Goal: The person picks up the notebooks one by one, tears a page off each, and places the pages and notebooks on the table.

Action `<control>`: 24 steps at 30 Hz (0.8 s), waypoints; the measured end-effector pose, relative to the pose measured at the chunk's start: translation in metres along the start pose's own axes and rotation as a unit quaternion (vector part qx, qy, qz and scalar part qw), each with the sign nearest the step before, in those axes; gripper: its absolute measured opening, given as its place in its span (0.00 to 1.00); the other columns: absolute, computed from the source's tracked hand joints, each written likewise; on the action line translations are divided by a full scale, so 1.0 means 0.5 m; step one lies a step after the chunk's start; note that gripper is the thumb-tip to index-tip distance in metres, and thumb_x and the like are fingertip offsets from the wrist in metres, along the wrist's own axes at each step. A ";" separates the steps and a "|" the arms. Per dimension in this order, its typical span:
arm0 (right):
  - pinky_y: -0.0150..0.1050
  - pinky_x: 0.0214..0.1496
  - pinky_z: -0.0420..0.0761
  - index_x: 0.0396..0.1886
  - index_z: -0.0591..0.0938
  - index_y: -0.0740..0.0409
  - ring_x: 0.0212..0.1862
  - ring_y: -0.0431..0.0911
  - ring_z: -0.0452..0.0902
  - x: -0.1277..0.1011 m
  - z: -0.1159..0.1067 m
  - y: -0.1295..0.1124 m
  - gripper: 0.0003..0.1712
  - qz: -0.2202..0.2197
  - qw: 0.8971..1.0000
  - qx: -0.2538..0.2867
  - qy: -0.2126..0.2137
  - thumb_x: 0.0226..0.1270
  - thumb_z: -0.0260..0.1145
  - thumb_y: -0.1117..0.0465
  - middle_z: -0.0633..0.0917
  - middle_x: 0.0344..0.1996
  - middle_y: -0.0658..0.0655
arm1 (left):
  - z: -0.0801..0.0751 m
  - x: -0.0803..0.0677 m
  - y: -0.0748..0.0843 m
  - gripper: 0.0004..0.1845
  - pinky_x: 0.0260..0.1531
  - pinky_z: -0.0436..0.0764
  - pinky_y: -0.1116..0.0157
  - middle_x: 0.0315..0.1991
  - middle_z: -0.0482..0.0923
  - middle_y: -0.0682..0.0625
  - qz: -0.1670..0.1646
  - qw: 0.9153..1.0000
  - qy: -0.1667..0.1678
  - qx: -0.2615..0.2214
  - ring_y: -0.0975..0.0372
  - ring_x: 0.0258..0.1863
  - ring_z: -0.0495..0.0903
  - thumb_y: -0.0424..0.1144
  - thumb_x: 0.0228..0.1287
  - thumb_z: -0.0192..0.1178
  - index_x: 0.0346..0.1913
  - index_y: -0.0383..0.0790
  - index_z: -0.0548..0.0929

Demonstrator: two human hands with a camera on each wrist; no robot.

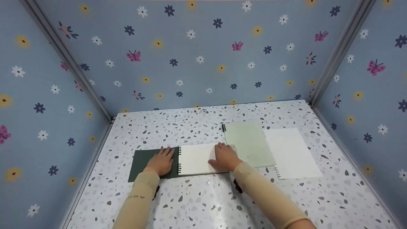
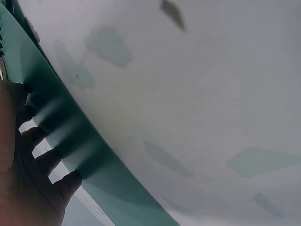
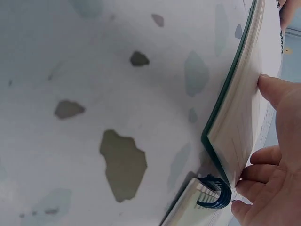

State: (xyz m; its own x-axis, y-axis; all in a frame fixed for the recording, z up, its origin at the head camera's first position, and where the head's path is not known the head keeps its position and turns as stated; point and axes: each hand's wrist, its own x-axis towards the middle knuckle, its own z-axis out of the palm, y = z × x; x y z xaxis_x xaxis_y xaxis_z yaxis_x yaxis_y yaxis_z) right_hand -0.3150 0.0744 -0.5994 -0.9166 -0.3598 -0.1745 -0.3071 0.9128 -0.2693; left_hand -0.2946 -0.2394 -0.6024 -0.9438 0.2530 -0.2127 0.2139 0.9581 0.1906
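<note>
the open spiral notebook with a dark green cover and white lined paper (image 1: 194, 160) lies on the white, grey-speckled desk (image 1: 184, 127), nearer its left edge than its right. it looks light; the smooth cover (image 1: 140, 163) seems stiff but bendable, while the thin pages should crease or tear easily, so the cover and page stack together, at the outer corners, look the safest hold, clear of the black wire rings (image 1: 179, 169). the left hand (image 1: 161, 161) rests on the cover, fingers spread; the right hand (image 1: 226, 157) lies over the page's right side, fingers gently bent, thumb apart, pinching nothing. toward the desk's right edge lie a flat, pale green ring-bound notebook (image 1: 249, 144) and, beside it, a rectangular white paper sheet with a perforated edge (image 1: 294, 154).
</note>
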 end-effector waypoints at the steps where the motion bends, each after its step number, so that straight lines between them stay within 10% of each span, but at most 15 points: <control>1: 0.55 0.90 0.57 0.82 0.66 0.72 0.85 0.63 0.61 0.000 -0.001 -0.001 0.51 0.000 1.000 -0.004 -0.003 0.79 0.66 0.37 0.68 0.82 0.72 | 0.000 0.000 0.000 0.31 0.82 0.62 0.34 0.87 0.57 0.34 0.000 1.000 0.000 -0.001 0.36 0.87 0.53 0.42 0.88 0.46 0.85 0.32 0.62; 11: 0.55 0.88 0.62 0.80 0.68 0.71 0.82 0.64 0.68 0.006 0.006 -0.004 0.48 -0.005 1.000 -0.007 0.009 0.79 0.67 0.40 0.73 0.78 0.72 | -0.002 0.001 0.004 0.31 0.81 0.63 0.33 0.86 0.58 0.33 0.002 1.000 0.009 -0.004 0.34 0.86 0.54 0.41 0.87 0.48 0.84 0.31 0.63; 18: 0.56 0.74 0.82 0.72 0.76 0.70 0.65 0.64 0.84 -0.001 0.006 -0.019 0.36 -0.028 0.993 0.098 0.060 0.69 0.76 0.58 0.87 0.62 0.71 | -0.009 0.001 0.007 0.31 0.82 0.61 0.33 0.86 0.57 0.33 -0.002 1.000 -0.003 -0.013 0.35 0.86 0.54 0.41 0.87 0.48 0.85 0.32 0.62; 24: 0.57 0.80 0.76 0.76 0.72 0.67 0.74 0.66 0.76 -0.018 -0.012 -0.044 0.42 0.009 0.973 0.204 0.106 0.65 0.79 0.66 0.73 0.76 0.73 | -0.005 0.007 0.002 0.31 0.81 0.62 0.33 0.86 0.58 0.33 -0.003 1.000 -0.009 -0.010 0.35 0.86 0.54 0.42 0.87 0.47 0.85 0.33 0.62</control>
State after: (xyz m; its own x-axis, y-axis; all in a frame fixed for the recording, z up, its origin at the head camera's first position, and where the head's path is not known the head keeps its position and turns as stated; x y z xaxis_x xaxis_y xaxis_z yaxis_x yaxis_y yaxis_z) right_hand -0.3017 0.0588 -0.5860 -0.9664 -0.2571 0.0046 -0.2028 0.7508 -0.6286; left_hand -0.2985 -0.2381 -0.6008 -0.9401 0.2503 -0.2313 0.2033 0.9566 0.2088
